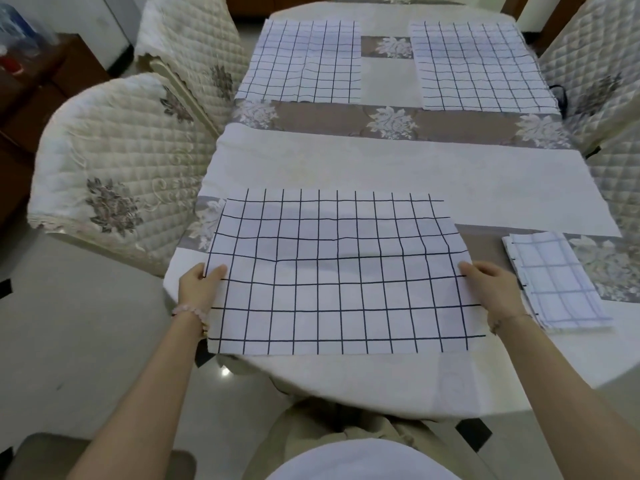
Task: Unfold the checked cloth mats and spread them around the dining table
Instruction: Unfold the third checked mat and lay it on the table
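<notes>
Mat (343, 275) is open at the 6 o'clock end of the table (398, 168), slack, with a ridge across its middle. Left hand (199, 287) pinches its 9 o'clock edge, thumb on top; right hand (491, 289) pinches the 3 o'clock edge likewise. Best, I judge: draw both edges apart evenly, lower flat, square to the rim. Folded stack (557, 282) waits at 4 o'clock. 2 far mats are spread at 11 (304, 60) and 1 (481, 65). Table covering is cream with floral bands. Quilted chairs (121, 168) stand alongside on a pale floor (86, 341).

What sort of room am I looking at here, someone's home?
Most likely a home dining room: a long dining table under a cream floral tablecloth, quilted embroidered chair covers beside it, and checked cloth mats laid out like place settings.
</notes>
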